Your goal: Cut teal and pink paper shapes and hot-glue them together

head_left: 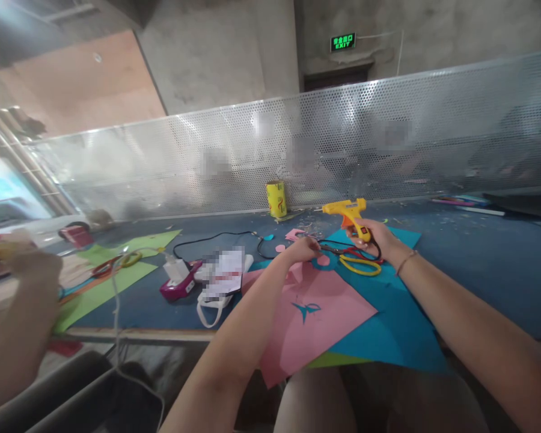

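Observation:
My right hand (375, 234) is wrapped round the handle of a yellow glue gun (346, 207), held above the table with its nozzle to the left. My left hand (304, 249) has its fingers drawn together over the paper; what they hold, if anything, is too small to make out. Just below those fingers is a small pink paper piece (323, 260). Yellow-and-red-handled scissors (359, 266) lie between my hands. A pink sheet (315, 331) with blue paper scraps (305, 311) rests on a larger blue sheet (401, 325). Under my left wrist, a folded pink piece (296, 272) stands up.
A yellow can (276, 199) stands at the back near a perforated metal screen (234, 138). Left of me are a purple power strip (179, 287), a phone (225, 273), cables and green sheets (117, 282). Another person's arm (24, 313) is at far left.

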`<state>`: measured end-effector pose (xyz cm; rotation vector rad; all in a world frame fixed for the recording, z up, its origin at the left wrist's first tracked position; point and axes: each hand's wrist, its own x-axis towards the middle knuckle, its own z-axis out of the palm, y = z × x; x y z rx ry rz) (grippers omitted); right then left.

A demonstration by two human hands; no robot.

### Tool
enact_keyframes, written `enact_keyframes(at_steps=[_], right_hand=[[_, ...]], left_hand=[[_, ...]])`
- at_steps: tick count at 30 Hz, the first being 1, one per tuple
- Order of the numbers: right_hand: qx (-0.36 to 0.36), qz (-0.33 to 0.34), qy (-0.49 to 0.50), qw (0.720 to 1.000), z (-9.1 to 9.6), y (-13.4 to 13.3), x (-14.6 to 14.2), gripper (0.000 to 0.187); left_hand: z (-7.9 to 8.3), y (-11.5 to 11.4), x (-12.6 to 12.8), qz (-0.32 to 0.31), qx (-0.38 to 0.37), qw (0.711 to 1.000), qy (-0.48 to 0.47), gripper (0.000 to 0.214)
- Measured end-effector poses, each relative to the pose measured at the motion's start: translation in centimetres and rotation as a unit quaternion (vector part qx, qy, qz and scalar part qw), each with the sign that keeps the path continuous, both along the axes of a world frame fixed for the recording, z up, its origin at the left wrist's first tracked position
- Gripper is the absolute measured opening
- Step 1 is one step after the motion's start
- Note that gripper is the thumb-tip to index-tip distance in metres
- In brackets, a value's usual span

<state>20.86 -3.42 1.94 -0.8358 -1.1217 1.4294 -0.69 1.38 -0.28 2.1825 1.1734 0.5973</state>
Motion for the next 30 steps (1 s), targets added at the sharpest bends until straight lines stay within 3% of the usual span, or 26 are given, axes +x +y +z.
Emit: enact_keyframes(at_steps=[9, 17, 23, 26, 30], right_hand=[[0.036, 0.07, 0.003, 0.997, -0.4, -0.1, -0.1, 0.015], [0.055, 0.061, -0.066, 0.994, -0.3, 0.3, -0.3, 0.018], [0.049, 0.058, -0.106, 0.991, -0.4, 0.5, -0.1, 0.019], [0.055, 0.047, -0.081, 0.994, -0.3, 0.4, 0.1, 0.015], [0.08, 0.005, -0.029, 0.996, -0.2, 0.2, 0.3, 0.02]], left_hand=[[0.6, -0.2, -0.4, -0.016, -0.014, 0.999, 0.039, 0.011], [0.9, -0.4, -0.4, -0.041, -0.011, 0.997, 0.067, 0.015], [0.8, -0.6, -0.4, -0.028, -0.068, 0.996, 0.055, 0.012], [0.9, -0.8, -0.3, -0.018, -0.094, 0.995, 0.042, 0.011], [1.0, -0.9, -0.4, -0.019, -0.075, 0.995, 0.062, 0.01]])
